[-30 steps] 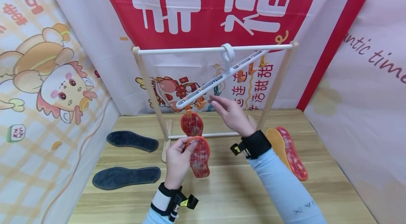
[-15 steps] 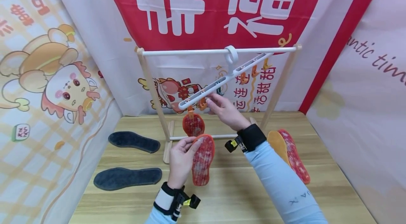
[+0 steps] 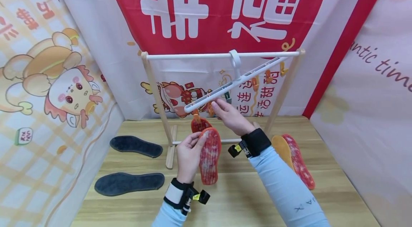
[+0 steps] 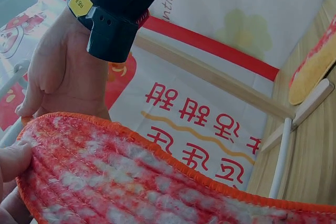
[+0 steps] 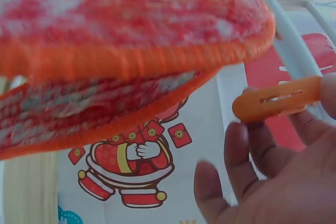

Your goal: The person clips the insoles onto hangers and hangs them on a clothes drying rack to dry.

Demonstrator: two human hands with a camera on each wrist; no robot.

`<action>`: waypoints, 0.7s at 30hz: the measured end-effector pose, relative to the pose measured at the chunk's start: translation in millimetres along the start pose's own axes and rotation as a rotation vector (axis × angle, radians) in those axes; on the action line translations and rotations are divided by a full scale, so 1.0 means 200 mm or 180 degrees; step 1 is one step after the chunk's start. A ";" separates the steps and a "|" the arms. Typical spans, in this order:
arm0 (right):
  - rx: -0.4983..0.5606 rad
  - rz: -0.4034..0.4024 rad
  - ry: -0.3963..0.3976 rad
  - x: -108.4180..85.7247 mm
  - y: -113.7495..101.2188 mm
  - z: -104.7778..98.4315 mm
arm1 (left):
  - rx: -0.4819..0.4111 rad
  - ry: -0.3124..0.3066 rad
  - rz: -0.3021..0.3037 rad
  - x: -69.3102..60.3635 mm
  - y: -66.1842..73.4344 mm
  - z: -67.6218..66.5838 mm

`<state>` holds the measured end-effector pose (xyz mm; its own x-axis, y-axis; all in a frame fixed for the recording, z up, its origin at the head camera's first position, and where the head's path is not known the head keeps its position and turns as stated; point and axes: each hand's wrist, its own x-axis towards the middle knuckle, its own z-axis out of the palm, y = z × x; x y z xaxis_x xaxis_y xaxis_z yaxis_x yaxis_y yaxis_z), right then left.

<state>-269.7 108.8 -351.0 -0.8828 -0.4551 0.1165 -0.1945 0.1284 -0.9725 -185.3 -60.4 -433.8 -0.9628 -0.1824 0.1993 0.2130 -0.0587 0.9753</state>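
My left hand (image 3: 189, 157) pinches the top edge of a red-and-white insole (image 3: 210, 159) with orange stitching, which hangs down in front of the rack. Behind it, a matching insole (image 3: 199, 124) dangles from an orange clip (image 3: 196, 115) at the near end of the white hanger (image 3: 222, 91). My right hand (image 3: 233, 117) is just under the hanger, with thumb and fingers on another orange clip (image 5: 278, 99). In the right wrist view this clip lies apart from the insole edges. The left wrist view shows the held insole's fleecy face close up.
The hanger hooks over the white top bar (image 3: 193, 56) of a wooden rack, set at a slant. More clips (image 3: 255, 83) hang along its far half. Two dark insoles (image 3: 129, 184) lie at left. A tan insole (image 3: 282, 150) and a red-and-white insole (image 3: 297, 161) lie at right.
My right hand has moved in from beside the clip to grip it. My left hand has shifted slightly right with the insole. The hanger has swung round a little.
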 end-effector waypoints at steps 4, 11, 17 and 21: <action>-0.0058 0.0054 0.0139 0.00 -0.02 0.01 | 0.0029 0.0041 0.0011 0.03 0.01 0.02; -0.0191 0.0127 0.0358 0.02 -0.07 0.06 | 0.0024 0.0191 -0.0097 0.11 0.01 0.06; 0.0019 0.0039 0.0430 0.04 -0.09 0.11 | -0.0083 0.0360 -0.0083 0.15 -0.02 0.09; 0.0122 0.0114 0.0500 0.05 -0.10 0.13 | -0.0142 0.0442 0.0006 0.17 -0.02 0.10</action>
<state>-263.2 79.7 -334.6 -0.9454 -0.3071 0.1088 -0.1479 0.1071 -0.9832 -221.5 -47.2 -429.0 -0.9308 -0.3164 0.1831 0.2250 -0.1011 0.9691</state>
